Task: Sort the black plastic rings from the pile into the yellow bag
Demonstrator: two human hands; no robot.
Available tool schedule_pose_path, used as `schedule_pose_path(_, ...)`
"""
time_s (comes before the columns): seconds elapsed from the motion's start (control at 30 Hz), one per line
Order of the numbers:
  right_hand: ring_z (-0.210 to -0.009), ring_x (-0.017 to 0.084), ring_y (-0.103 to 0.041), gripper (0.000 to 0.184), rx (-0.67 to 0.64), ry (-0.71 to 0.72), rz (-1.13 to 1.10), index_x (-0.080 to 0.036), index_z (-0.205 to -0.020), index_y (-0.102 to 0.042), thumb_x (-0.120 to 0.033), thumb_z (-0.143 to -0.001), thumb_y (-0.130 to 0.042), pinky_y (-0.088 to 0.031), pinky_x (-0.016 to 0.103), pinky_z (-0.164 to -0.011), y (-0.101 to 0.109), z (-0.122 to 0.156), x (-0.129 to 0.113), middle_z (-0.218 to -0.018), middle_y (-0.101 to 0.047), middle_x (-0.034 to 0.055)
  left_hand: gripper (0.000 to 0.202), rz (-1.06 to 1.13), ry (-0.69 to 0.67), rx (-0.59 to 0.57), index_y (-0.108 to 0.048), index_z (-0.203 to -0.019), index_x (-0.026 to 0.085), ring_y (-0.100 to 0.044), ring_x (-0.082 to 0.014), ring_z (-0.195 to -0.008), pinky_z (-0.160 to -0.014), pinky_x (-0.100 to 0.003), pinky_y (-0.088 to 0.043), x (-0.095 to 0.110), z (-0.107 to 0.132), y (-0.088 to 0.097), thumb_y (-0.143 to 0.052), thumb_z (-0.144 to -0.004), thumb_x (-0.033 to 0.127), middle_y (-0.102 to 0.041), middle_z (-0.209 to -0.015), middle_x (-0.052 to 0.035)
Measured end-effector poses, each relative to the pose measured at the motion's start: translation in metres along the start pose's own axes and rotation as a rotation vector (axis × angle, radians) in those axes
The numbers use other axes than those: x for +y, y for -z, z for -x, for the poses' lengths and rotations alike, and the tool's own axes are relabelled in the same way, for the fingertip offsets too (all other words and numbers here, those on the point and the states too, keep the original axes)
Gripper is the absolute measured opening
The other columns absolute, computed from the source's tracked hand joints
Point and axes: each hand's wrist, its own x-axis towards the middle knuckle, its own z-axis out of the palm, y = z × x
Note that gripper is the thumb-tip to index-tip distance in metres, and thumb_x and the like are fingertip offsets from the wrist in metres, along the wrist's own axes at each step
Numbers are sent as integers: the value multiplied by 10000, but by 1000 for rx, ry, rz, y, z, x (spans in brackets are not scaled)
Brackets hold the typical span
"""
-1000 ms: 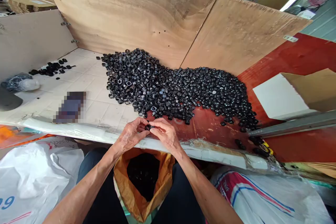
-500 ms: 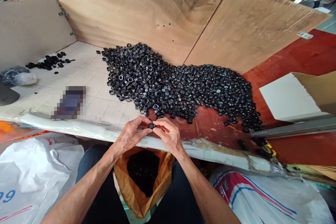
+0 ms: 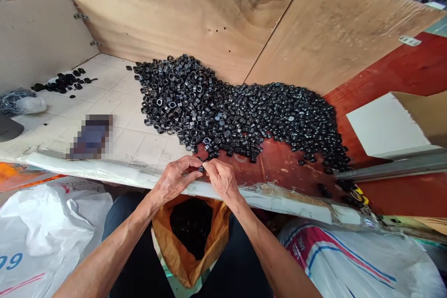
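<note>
My left hand (image 3: 179, 178) pinches a small black plastic part (image 3: 200, 169) between thumb and fingertips, just above the table's front edge. Against the part's right side, my right hand (image 3: 220, 178) is closed, its thumb and finger pressed on it; most of the part is hidden by the fingers. Behind the hands lies a long pile of black plastic rings and caps (image 3: 181, 98), ring-like pieces on the left and smaller cap-like ones (image 3: 289, 111) on the right. Below the hands, an open brown paper sack (image 3: 164, 235) between the knees holds dark pieces.
A plywood board (image 3: 167, 14) walls off the back. On the left are a blurred-out flat object (image 3: 91, 137), scattered black bits (image 3: 64, 83) and a plastic bag (image 3: 26, 102). A cardboard box (image 3: 387, 125) stands on the right. White woven sacks (image 3: 52, 228) flank the legs.
The right fingers have shifted from holding the part's side to covering its top right, curling more tightly. The left hand keeps its pinch. The view has shifted slightly.
</note>
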Motion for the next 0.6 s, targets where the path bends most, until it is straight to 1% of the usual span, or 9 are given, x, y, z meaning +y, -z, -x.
schedule_pose_path(0.07,-560,151,-507,523,30,48,66,-244,-596,-514,-474,-1066,-501,-468,281,-612,-2,-1,-1,-572,-501,-2,159,-21,-12,-22,-733,-1136,225,-748,-206,-1076,-967,-336,-597,0,0,0,-673,-1001,284,-767,-1164,-80)
schedule_pose_path(0.13,-556,145,-491,499,83,32,73,-244,-609,-509,-499,-1034,-562,-459,272,-599,-3,-1,-2,-579,-499,-9,159,-34,-16,-43,-740,-1135,230,-750,-208,-1071,-971,-339,-596,2,-1,0,-670,-1003,283,-769,-1164,-77)
schedule_pose_path(0.2,-552,138,-520,380,98,-31,-2,-241,-711,-576,-500,-982,-642,-466,259,-578,-2,2,-2,-618,-553,-17,166,-26,-4,-48,-742,-1144,234,-749,-211,-1074,-962,-338,-600,3,-1,-1,-670,-1004,289,-768,-1164,-75)
schedule_pose_path(0.27,-572,143,-582,228,43,-80,-109,-233,-893,-659,-452,-955,-672,-488,251,-571,0,5,-3,-679,-620,-17,173,2,16,-15,-734,-1150,229,-748,-212,-1080,-954,-332,-604,4,-1,-1,-680,-1000,295,-763,-1167,-76)
schedule_pose_path(0.3,-597,150,-614,194,1,-86,-151,-229,-986,-685,-419,-950,-669,-505,252,-581,2,7,-3,-714,-648,-11,175,17,29,6,-729,-1150,225,-747,-211,-1081,-957,-330,-604,3,-1,-2,-685,-997,299,-760,-1168,-76)
schedule_pose_path(0.33,-632,159,-643,202,-34,-83,-178,-224,-1061,-699,-387,-947,-664,-525,256,-603,3,9,-4,-752,-669,-2,177,31,40,25,-723,-1148,220,-746,-210,-1082,-963,-330,-603,3,-1,-2,-691,-995,303,-757,-1170,-77)
schedule_pose_path(0.4,-697,173,-676,242,-60,-68,-197,-217,-1136,-716,-338,-933,-662,-556,267,-651,6,10,-5,-818,-693,16,184,50,49,49,-713,-1147,216,-744,-207,-1085,-986,-336,-598,1,0,-3,-699,-991,312,-752,-1175,-78)
schedule_pose_path(0.5,-768,177,-691,217,-46,-27,-196,-223,-1115,-743,-299,-927,-664,-576,274,-700,8,8,-6,-910,-717,36,195,61,48,61,-710,-1150,216,-736,-207,-1100,-1024,-349,-586,-3,1,-3,-708,-989,325,-751,-1184,-78)
schedule_pose_path(0.6,-872,186,-715,192,-12,25,-217,-231,-1102,-751,-290,-938,-670,-598,285,-772,4,6,-4,-1073,-750,66,194,84,33,83,-715,-1139,213,-735,-203,-1085,-1001,-341,-595,-6,0,-4,-716,-985,332,-755,-1161,-76)
